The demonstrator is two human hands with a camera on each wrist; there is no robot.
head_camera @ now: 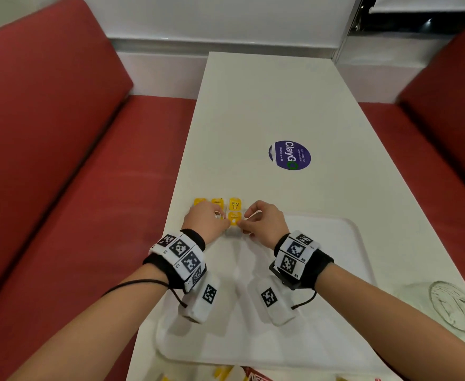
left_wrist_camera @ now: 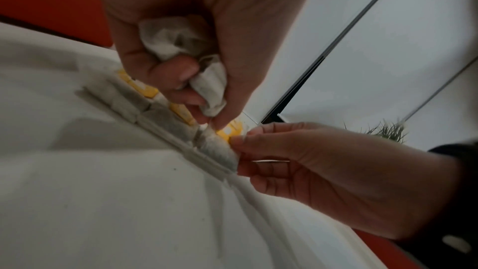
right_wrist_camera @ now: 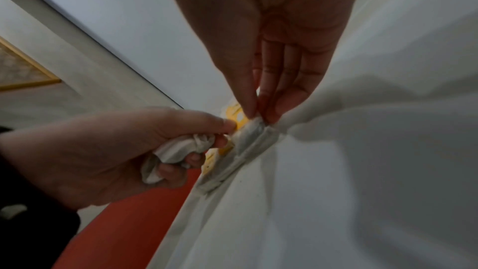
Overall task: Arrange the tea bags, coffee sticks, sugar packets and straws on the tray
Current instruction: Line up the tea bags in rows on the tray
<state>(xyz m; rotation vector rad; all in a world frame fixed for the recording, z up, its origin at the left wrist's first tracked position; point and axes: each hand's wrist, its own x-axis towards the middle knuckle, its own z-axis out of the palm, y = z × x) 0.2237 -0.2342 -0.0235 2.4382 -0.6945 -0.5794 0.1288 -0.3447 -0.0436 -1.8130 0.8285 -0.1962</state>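
Both hands set a tea bag into the row at the far rim of the tray.

The left hand (head_camera: 208, 220) keeps spare tea bags (left_wrist_camera: 181, 48) balled in its curled fingers (left_wrist_camera: 181, 73), seemingly as a stock to deal from, while its thumb and forefinger tip come down on the yellow tag (left_wrist_camera: 227, 131) of the end tea bag (left_wrist_camera: 218, 148) lying just under them. The right hand (head_camera: 264, 222) has its fingers (right_wrist_camera: 282, 89) held straight and pressed together, thumb against them, their tips pinching that same bag's edge, likely to square it against its neighbours. Beside the left fingers the laid row of tea bags (left_wrist_camera: 145, 109) runs along the tray (head_camera: 335, 270) rim, tags (head_camera: 235, 204) hanging out onto the worktop (head_camera: 253, 105), so the bags stay lined up.
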